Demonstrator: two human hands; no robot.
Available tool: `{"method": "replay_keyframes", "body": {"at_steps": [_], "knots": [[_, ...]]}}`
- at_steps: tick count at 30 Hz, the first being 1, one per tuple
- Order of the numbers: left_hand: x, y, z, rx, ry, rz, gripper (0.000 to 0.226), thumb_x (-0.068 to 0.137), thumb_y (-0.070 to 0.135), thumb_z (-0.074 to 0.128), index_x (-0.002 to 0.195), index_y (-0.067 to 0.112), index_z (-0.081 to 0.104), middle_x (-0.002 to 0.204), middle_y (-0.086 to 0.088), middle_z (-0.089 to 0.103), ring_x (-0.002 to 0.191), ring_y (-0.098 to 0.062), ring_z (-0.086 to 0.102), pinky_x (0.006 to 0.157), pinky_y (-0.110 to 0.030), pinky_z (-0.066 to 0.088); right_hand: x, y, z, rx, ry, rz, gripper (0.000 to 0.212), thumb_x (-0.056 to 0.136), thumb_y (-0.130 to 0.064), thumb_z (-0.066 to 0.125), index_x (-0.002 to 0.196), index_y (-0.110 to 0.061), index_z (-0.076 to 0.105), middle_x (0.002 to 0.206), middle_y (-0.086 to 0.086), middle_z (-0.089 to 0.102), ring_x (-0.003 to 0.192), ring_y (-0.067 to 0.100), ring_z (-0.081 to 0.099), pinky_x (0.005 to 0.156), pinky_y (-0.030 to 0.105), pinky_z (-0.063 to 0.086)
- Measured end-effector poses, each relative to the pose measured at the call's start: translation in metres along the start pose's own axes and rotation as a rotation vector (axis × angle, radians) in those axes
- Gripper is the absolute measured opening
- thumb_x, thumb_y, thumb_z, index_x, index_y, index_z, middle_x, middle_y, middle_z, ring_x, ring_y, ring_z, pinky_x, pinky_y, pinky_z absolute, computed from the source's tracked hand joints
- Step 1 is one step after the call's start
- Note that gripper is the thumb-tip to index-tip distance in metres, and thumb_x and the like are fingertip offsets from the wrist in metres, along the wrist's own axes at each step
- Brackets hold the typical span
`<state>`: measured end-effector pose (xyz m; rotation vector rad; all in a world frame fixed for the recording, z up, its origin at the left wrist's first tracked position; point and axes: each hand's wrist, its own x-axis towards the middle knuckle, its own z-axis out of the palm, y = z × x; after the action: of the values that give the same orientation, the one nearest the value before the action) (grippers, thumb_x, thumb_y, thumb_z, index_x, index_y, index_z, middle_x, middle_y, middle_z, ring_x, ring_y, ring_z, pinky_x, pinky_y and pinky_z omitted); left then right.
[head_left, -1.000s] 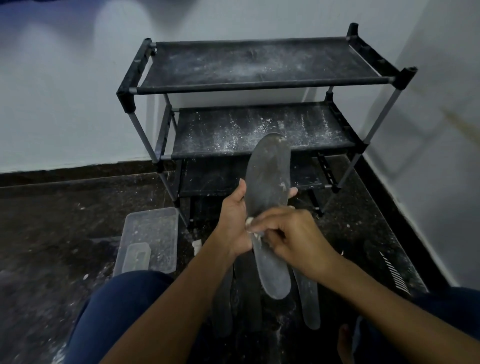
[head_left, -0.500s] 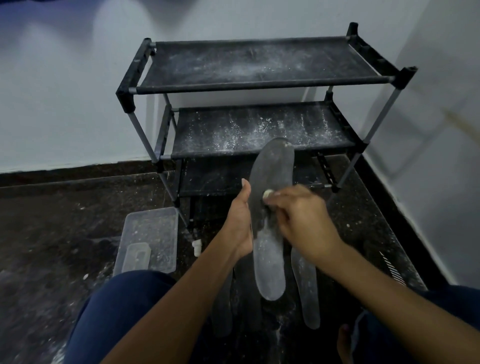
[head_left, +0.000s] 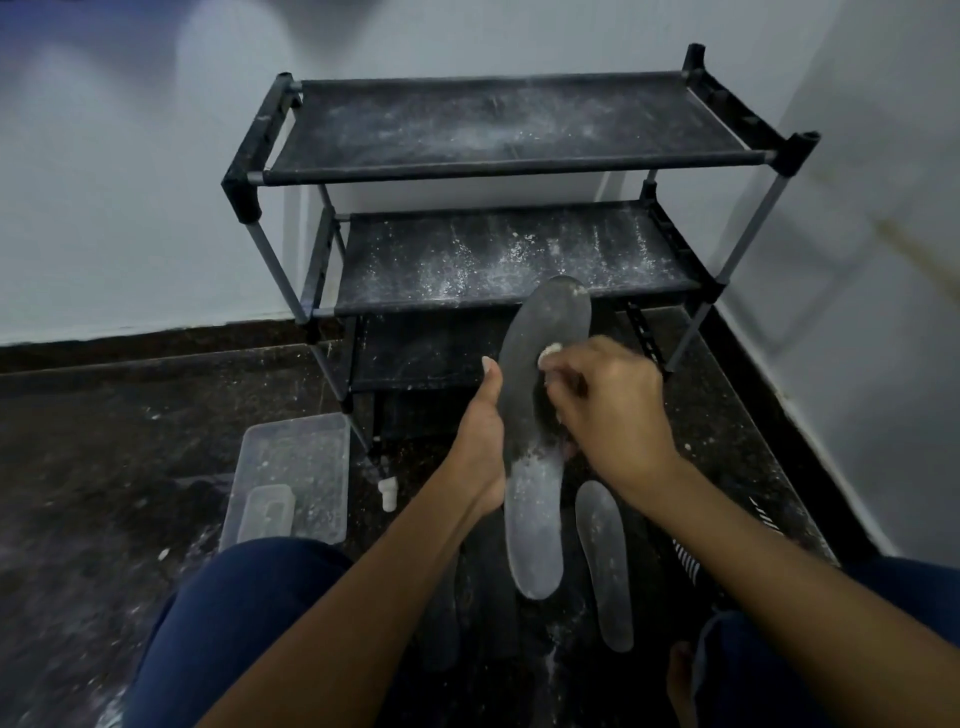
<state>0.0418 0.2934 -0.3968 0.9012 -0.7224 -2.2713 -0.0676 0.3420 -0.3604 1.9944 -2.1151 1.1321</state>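
1. Insole (head_left: 522, 395), dark with white dust over its lower half, stands nearly upright at centre frame. Its toe end overlaps the middle shelf of the rack (head_left: 519, 167) behind it.
2. Left hand (head_left: 478, 447) grips the insole at its left edge. The thumb lies straight up along that edge, and the other fingers are hidden behind the insole.
3. Right hand (head_left: 608, 410) sits on the insole's right side, its fingers curled and pinching a small white wad (head_left: 549, 351). The wad touches the insole's upper face.
4. Second insole (head_left: 605, 561) lies flat on the dark floor just right of the held one, below the right wrist.
5. Clear plastic container (head_left: 296, 467), dusted white, sits on the floor at lower left of centre, beside the rack's front leg.
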Motion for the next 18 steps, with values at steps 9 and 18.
{"method": "replay_keyframes", "body": {"at_steps": [9, 18], "knots": [[0.0, -0.002, 0.002, 0.018, 0.049, -0.018, 0.07, 0.093, 0.064, 0.022, 0.102, 0.01, 0.065, 0.088, -0.011, 0.072, 0.073, -0.022, 0.069, 0.066, -0.033, 0.056, 0.003, 0.002, -0.004, -0.013, -0.049, 0.0, 0.014, 0.076, 0.0, 0.067, 0.089, -0.007, 0.07, 0.085, 0.01, 0.066, 0.07, 0.021, 0.062, 0.065, 0.035, 0.054], [0.0, 0.008, -0.003, 0.082, 0.087, -0.011, 0.079, 0.092, 0.066, 0.019, 0.108, 0.005, 0.066, 0.111, -0.016, 0.069, 0.095, -0.025, 0.069, 0.084, -0.032, 0.055, -0.036, -0.027, 0.006, 0.117, -0.222, -0.031, 0.018, 0.077, -0.001, 0.066, 0.089, -0.013, 0.073, 0.084, 0.0, 0.071, 0.074, 0.007, 0.065, 0.075, 0.014, 0.049]]}}
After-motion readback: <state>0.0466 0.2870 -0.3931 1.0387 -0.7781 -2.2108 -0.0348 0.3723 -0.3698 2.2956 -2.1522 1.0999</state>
